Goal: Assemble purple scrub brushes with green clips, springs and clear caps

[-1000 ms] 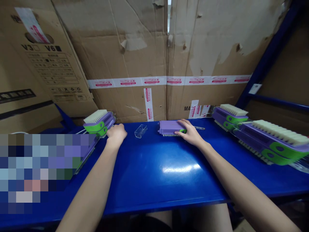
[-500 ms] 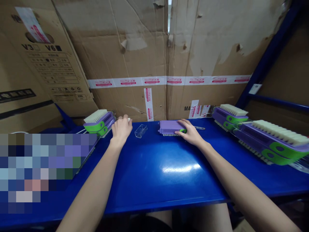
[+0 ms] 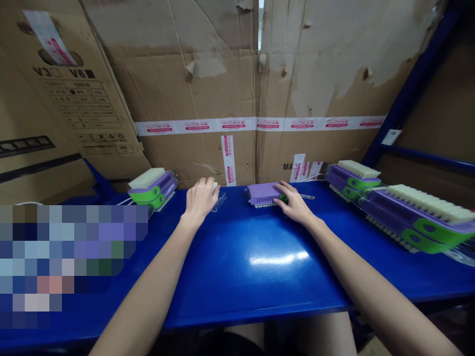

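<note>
At the middle back of the table lies a purple brush [image 3: 261,192] with pale bristles facing down and a green part at its right end. My right hand [image 3: 291,199] grips that end, fingers over the top and thumb on the near side. My left hand [image 3: 202,198] is closed, with a bit of a small white object [image 3: 215,185] showing at its fingertips; most of it is hidden. Right beside these fingers sits a clear plastic box [image 3: 219,203], partly covered by the hand. A thin, shiny tool [image 3: 308,197] lies just right of my right hand.
Purple and green brushes stand stacked in pairs at the left [image 3: 153,190] and at the right [image 3: 419,212] of the blue table [image 3: 260,282]. Cardboard [image 3: 208,89] walls off the back. A blue metal post [image 3: 408,84] rises at the right. A pixelated patch hides the lower left.
My left hand has moved right with the white object, from beside the left brushes to the clear box. The brush under my right hand has shifted and turned slightly.
</note>
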A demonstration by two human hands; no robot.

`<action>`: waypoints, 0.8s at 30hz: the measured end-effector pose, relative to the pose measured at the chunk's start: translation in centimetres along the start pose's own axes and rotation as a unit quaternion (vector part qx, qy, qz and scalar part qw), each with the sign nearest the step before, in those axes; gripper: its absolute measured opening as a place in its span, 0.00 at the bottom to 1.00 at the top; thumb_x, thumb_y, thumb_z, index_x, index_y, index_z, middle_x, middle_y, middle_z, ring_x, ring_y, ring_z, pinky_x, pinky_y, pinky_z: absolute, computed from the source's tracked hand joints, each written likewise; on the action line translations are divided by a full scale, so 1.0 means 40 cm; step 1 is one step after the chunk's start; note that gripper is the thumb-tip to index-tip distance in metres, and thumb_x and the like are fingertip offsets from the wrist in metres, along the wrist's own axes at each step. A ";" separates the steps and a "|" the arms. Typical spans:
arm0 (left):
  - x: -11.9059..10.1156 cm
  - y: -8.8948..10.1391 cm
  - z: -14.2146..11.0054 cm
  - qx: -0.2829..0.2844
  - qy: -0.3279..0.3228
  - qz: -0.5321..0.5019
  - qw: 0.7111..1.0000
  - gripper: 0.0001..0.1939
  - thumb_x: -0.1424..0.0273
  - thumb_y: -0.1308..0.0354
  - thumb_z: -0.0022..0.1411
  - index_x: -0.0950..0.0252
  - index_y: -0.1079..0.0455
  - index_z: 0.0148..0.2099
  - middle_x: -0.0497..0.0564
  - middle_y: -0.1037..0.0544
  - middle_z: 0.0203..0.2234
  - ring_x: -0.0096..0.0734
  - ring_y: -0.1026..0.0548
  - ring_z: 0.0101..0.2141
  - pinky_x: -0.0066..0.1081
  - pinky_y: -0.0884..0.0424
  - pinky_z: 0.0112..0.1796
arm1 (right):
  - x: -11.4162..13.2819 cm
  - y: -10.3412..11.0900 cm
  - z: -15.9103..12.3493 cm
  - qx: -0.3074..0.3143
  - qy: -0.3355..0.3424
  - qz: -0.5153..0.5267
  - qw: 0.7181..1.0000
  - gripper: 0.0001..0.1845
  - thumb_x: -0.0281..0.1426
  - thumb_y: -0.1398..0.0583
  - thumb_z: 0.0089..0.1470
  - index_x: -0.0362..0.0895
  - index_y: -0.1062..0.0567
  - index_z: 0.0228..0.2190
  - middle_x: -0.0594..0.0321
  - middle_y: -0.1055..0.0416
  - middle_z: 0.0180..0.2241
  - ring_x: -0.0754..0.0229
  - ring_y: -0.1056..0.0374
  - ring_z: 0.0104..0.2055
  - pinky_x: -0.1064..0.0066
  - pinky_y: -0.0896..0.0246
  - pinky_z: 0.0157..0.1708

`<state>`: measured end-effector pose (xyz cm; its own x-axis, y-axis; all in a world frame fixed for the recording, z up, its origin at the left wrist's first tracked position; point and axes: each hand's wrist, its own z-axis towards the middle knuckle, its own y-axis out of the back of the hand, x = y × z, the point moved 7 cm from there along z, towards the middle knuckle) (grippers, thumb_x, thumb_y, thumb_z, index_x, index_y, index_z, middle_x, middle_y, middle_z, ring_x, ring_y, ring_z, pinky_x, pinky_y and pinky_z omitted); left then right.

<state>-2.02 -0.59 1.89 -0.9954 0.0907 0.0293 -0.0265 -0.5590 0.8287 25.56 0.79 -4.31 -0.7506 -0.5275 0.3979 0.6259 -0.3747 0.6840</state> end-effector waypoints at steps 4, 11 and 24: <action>-0.045 -0.002 -0.011 0.015 -0.028 -0.031 0.999 0.18 0.61 0.56 0.65 0.65 0.33 0.49 0.58 0.26 0.41 0.44 0.25 0.39 0.34 0.32 0.35 | -0.028 0.016 0.000 -0.066 -0.007 -0.019 0.998 0.23 0.28 0.47 0.52 0.43 0.32 0.51 0.50 0.38 0.56 0.48 0.44 0.59 0.49 0.49 0.58; -0.167 -0.075 -0.059 0.133 -0.117 -0.095 0.980 0.15 0.64 0.55 0.63 0.61 0.31 0.46 0.55 0.26 0.37 0.42 0.25 0.38 0.34 0.32 0.35 | -0.012 0.023 0.003 -0.077 0.013 -0.030 0.997 0.20 0.32 0.46 0.53 0.40 0.29 0.48 0.48 0.32 0.51 0.49 0.38 0.55 0.52 0.43 0.56; -0.123 -0.119 -0.047 0.190 -0.014 -0.238 0.952 0.15 0.63 0.52 0.60 0.58 0.29 0.45 0.53 0.21 0.38 0.41 0.25 0.43 0.33 0.34 0.40 | -0.005 0.021 0.004 -0.064 0.020 -0.023 0.998 0.19 0.34 0.46 0.54 0.41 0.28 0.46 0.49 0.31 0.50 0.49 0.37 0.55 0.53 0.42 0.55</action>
<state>2.84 0.09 -3.27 -0.8759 0.2836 -0.3904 -0.4345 -0.1117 0.8937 26.19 0.71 -3.70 -0.7714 -0.5366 0.3422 0.6152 -0.4913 0.6165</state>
